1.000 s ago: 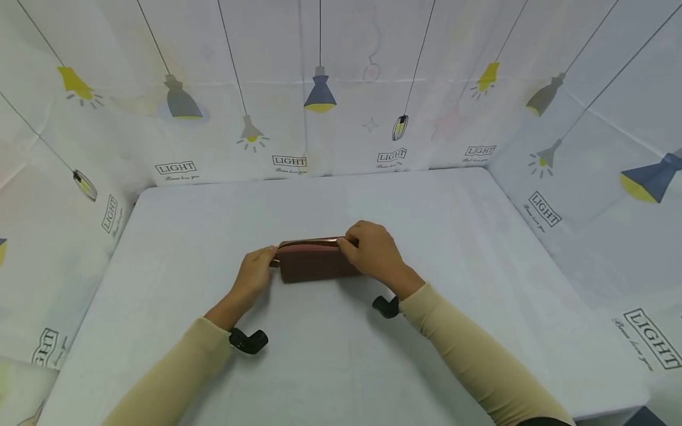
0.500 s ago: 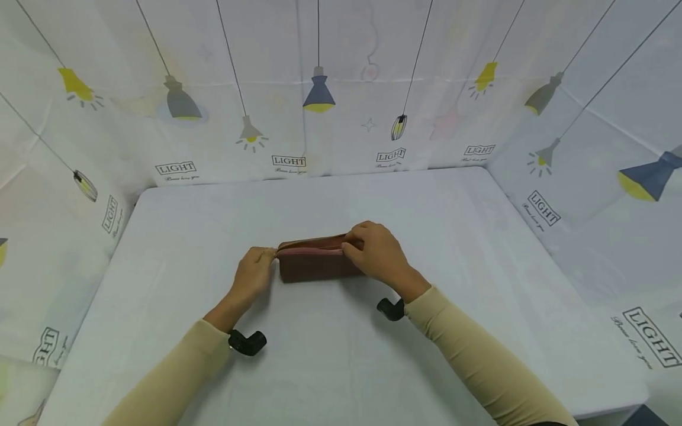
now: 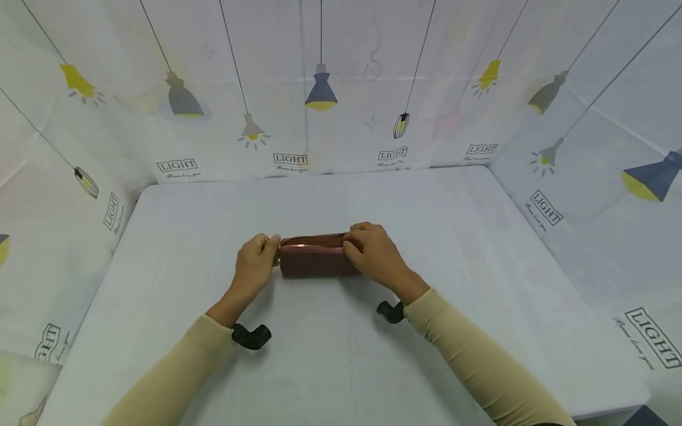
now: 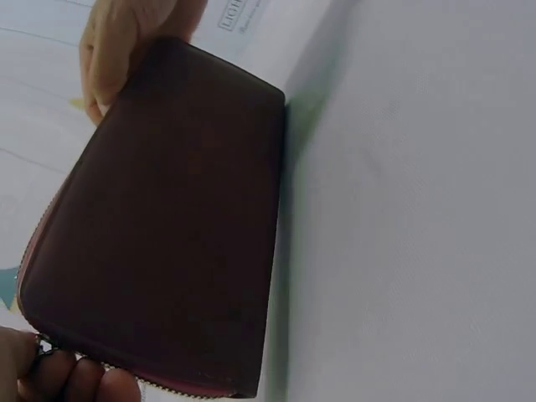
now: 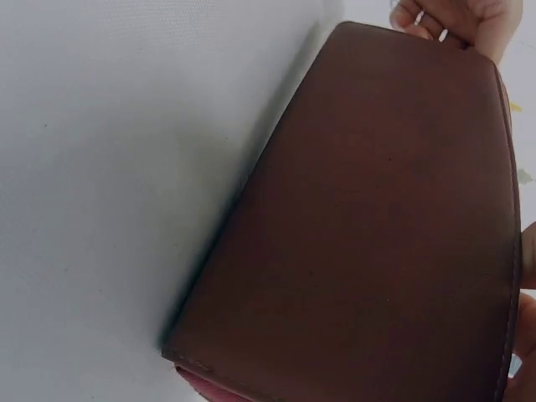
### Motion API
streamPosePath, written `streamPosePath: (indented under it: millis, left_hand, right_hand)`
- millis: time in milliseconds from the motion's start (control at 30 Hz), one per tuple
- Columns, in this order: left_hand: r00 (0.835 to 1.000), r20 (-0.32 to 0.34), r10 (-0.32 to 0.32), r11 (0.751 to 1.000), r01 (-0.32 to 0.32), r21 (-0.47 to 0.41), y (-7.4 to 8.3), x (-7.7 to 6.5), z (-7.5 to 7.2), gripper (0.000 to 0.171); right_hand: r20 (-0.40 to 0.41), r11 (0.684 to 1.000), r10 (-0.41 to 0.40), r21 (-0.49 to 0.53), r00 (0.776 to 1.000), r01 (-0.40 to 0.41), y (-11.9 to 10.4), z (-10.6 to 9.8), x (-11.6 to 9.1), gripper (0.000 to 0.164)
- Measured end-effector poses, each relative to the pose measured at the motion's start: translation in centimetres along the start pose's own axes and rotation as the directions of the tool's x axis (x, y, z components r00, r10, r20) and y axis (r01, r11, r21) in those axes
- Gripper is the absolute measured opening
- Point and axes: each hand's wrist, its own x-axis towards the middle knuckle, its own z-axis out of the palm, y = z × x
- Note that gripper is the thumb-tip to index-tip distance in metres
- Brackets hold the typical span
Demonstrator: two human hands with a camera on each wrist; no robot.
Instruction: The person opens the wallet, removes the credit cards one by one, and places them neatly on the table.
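Note:
A dark brown zip-around wallet (image 3: pixel 319 262) stands on its long edge on the white table, and its zipped top gapes apart. At its left end my left hand (image 3: pixel 254 265) pinches the zip pull (image 4: pixel 46 345) between thumb and fingers, as the left wrist view shows. My right hand (image 3: pixel 375 251) grips the top edge near the right end with thumb and fingers. In the right wrist view the wallet's broad face (image 5: pixel 360 218) fills much of the picture, with my left hand (image 5: pixel 461 23) beyond it. The wallet's inside is mostly hidden.
A white-covered table (image 3: pixel 341 355) spreads around the wallet. Curtains (image 3: pixel 351 136) printed with hanging lamps stand behind it and at both sides. A dark curved device sits at each wrist, the left one (image 3: pixel 251 336) low over the cloth.
The top opening of the wallet has widened since a second ago. My left hand has shifted at the left end, its thumb now higher. The right hand keeps nearly the same place.

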Motion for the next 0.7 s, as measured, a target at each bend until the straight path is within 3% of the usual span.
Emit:
streamPosePath:
  millis: [167, 333, 433, 533, 633, 700]
  left_hand:
    - [1.0, -0.016, -0.005, 1.0, 0.005, -0.004, 0.1, 0.0, -0.4, 0.039]
    - [0.999, -0.03, 0.012, 1.0, -0.011, 0.026, -0.2, 0.2, -0.5, 0.038]
    - [0.999, -0.042, 0.014, 1.0, -0.013, 0.027, -0.5, 0.3, -0.3, 0.038]
    - [0.999, -0.043, 0.016, 1.0, -0.015, 0.022, -0.7, 0.3, 0.0, 0.038]
    - [0.999, -0.039, 0.032, 0.999, -0.031, 0.023, -0.7, 0.2, 0.2, 0.038]
    - [0.998, -0.036, 0.045, 0.998, -0.043, 0.037, -0.7, 0.2, 0.3, 0.038]
  right_hand:
    - [0.043, 0.996, -0.067, -0.053, 0.997, 0.069, -0.6, 0.1, 0.3, 0.024]
    - [0.176, 0.964, -0.151, -0.191, 0.973, 0.184, -1.9, 0.0, 1.8, 0.02]
    - [0.275, 0.941, -0.17, -0.241, 0.946, 0.239, -2.9, 0.5, 3.2, 0.021]
    - [0.343, 0.915, -0.254, -0.219, 0.904, 0.34, -3.7, 1.4, 4.6, 0.022]
    - [0.366, 0.88, -0.349, -0.187, 0.862, 0.436, -4.3, 2.4, 5.7, 0.022]
    - [0.364, 0.866, -0.371, -0.197, 0.854, 0.46, -4.5, 2.8, 6.1, 0.02]
